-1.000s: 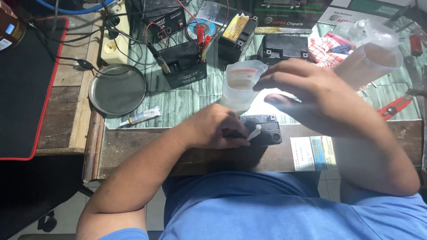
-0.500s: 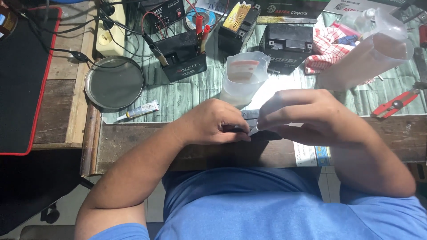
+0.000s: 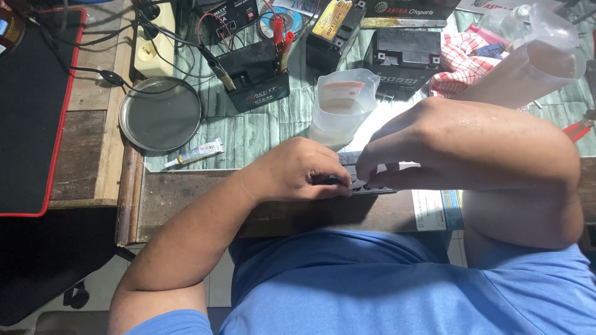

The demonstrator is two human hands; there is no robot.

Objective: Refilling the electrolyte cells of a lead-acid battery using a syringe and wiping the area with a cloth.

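Note:
My left hand (image 3: 298,169) and my right hand (image 3: 406,149) meet over a small black battery (image 3: 366,185) that lies at the front edge of the workbench. Both hands grip its top with curled fingers, and most of the battery is hidden under them. A translucent plastic jug (image 3: 341,105) with an orange band stands on the bench just behind my hands, not touched.
A round metal dish (image 3: 160,115) and a small tube (image 3: 195,152) lie at the left. Behind stand three black batteries (image 3: 254,74), one with red clips and cables on it. A clear plastic bottle (image 3: 534,56) and a checked cloth (image 3: 462,59) are at the right.
My right hand has set the plastic jug down on the bench and come down to join my left hand on the small battery.

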